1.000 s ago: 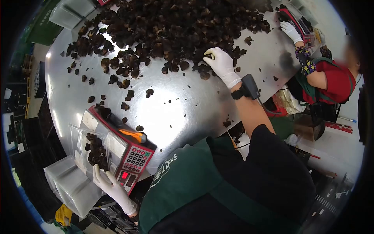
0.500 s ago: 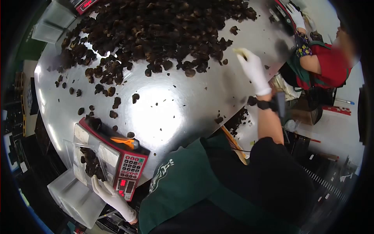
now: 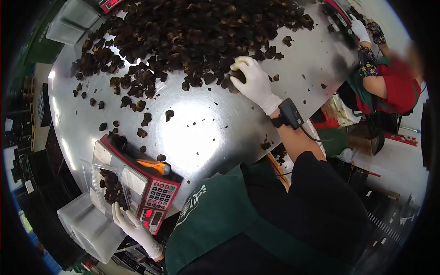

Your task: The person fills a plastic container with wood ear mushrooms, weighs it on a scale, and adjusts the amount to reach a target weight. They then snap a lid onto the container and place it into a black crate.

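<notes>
My right hand [image 3: 254,82], in a white glove, is at the near edge of a large heap of dark, curled dried pieces [image 3: 183,36], its thumb and fingers curved round some of them. At the lower left, my left hand [image 3: 137,231], also gloved, has its fingers stretched out against the near end of a clear plastic container [image 3: 126,188]. More dark pieces [image 3: 112,188] lie inside that container, which rests on a red scale [image 3: 149,183] with a keypad and lit red digits.
An orange and grey tool [image 3: 156,166] lies beside the scale. Stacked clear containers [image 3: 91,227] stand at the lower left, others [image 3: 73,20] at the upper left. Loose pieces dot the metal table [image 3: 238,133]. A co-worker [image 3: 394,91] is at the right, near another scale [image 3: 339,20].
My right hand has moved left from the bare table to the heap's edge, its fingers now round dark pieces. My left hand stays at the container. The view has shifted slightly.
</notes>
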Demonstrator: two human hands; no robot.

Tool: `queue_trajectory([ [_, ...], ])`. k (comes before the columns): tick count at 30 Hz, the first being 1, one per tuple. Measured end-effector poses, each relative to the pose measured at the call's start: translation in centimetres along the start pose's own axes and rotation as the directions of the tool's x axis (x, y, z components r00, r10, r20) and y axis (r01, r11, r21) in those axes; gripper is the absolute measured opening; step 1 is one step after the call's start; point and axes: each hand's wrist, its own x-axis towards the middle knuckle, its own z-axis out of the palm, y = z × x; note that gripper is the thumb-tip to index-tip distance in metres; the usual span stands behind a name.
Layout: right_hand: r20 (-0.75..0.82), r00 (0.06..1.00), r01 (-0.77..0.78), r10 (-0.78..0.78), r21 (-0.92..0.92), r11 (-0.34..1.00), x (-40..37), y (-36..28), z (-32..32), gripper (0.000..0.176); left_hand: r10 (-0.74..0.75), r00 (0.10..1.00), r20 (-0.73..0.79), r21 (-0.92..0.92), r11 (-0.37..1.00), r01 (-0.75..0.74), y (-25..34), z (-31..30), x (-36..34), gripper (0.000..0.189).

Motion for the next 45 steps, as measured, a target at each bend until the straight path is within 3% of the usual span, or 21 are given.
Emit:
queue_trajectory([
  [1,0.044,0.999,0.014,-0.012,-0.044,0.999,0.9,-0.7,-0.1,0.045,-0.014,1.000,-0.003,-0.017,1.000,0.014,0.1,0.1,0.0,0.041],
  [5,0.293,0.953,0.152,-0.072,-0.261,0.953,2.3,-2.7,1.2,0.069,0.012,1.000,0.009,0.012,1.000,-0.012,0.6,-0.1,0.1,0.041],
  [6,0.295,0.950,0.190,-0.103,-0.285,0.940,1.8,-2.5,2.2,0.063,0.005,1.000,0.009,0.007,1.000,-0.005,0.6,-0.1,0.2,0.041],
  [8,0.193,0.979,0.112,-0.069,-0.219,0.969,0.5,-1.6,3.7,0.048,-0.013,1.000,0.008,-0.010,1.000,0.013,0.5,0.0,0.0,0.041],
  [11,0.066,0.994,0.093,-0.089,-0.050,0.994,1.4,-0.2,4.4,0.027,-0.021,0.999,-0.027,-0.039,0.999,0.020,1.3,0.2,0.0,0.040],
  [16,0.061,0.998,-0.056,0.035,0.394,0.917,4.1,-2.0,2.8,0.013,0.026,0.999,-0.029,0.073,0.997,-0.024,0.6,0.1,0.0,0.037],
  [18,0.367,0.885,-0.465,0.285,0.674,0.574,4.8,-4.7,1.1,0.016,0.016,0.999,-0.033,0.071,0.997,-0.014,0.8,0.0,0.1,0.037],
  [20,0.630,0.725,-0.687,0.279,0.694,0.216,5.6,-7.2,-0.3,0.026,0.060,0.997,-0.058,0.114,0.992,-0.054,1.3,-0.2,0.2,0.037],
  [22,0.677,0.733,-0.680,0.068,0.733,0.033,5.9,-8.6,0.7,0.028,0.022,0.998,-0.065,0.020,1.000,-0.020,1.6,-0.2,0.2,0.038],
  [25,0.717,0.680,-0.733,-0.152,0.664,-0.148,6.6,-12.4,2.6,0.028,-0.003,0.998,-0.066,0.020,1.000,0.004,1.9,-0.5,0.2,0.041],
  [28,0.727,0.610,-0.782,-0.314,0.617,-0.090,7.5,-19.0,4.1,0.029,0.026,0.980,-0.197,-0.045,0.998,-0.036,1.8,-0.4,0.6,0.044],
  [30,0.695,0.577,-0.739,-0.429,0.668,0.088,7.8,-24.5,5.1,0.032,0.034,0.967,-0.254,0.011,0.999,-0.032,1.9,-0.9,1.0,0.050],
  [33,0.695,0.460,-0.621,-0.553,0.697,0.359,7.8,-32.6,4.9,0.031,-0.073,0.947,-0.313,-0.118,0.992,0.038,1.2,-1.5,1.4,0.056],
  [35,0.559,0.448,-0.362,-0.698,0.827,0.430,6.3,-36.7,6.7,0.025,-0.111,0.932,-0.344,-0.186,0.981,0.048,0.3,-1.6,1.6,0.060],
  [37,0.281,0.370,0.038,-0.886,0.948,0.316,4.2,-38.5,11.3,0.027,-0.156,0.926,-0.343,-0.255,0.965,0.068,-0.1,-1.7,1.8,0.063],
  [38,0.135,0.270,0.278,-0.953,0.937,0.211,3.3,-39.0,12.9,0.030,-0.147,0.930,-0.337,-0.309,0.950,0.038,-0.3,-1.5,2.0,0.068],
  [39,0.226,0.132,0.423,-0.965,0.868,0.261,2.5,-39.5,13.3,0.039,-0.152,0.938,-0.311,-0.284,0.957,0.061,-0.4,-1.4,2.0,0.070],
  [40,0.297,0.068,0.572,-0.953,0.771,0.281,1.8,-39.3,13.1,0.049,-0.158,0.946,-0.282,-0.257,0.963,0.084,-0.5,-1.2,2.1,0.072],
  [42,0.275,0.093,0.588,-0.957,0.760,0.276,1.3,-39.1,12.8,0.061,-0.219,0.949,-0.227,-0.317,0.938,0.141,-0.1,-1.1,2.1,0.077],
  [44,0.266,0.120,0.458,-0.957,0.840,0.291,2.0,-38.8,12.1,0.068,-0.217,0.953,-0.212,-0.352,0.926,0.133,-1.1,-0.5,1.9,0.078],
  [45,0.371,0.131,0.353,-0.919,0.849,0.393,2.7,-38.9,10.9,0.073,-0.223,0.948,-0.226,-0.378,0.917,0.125,-1.3,-0.4,1.8,0.077],
])
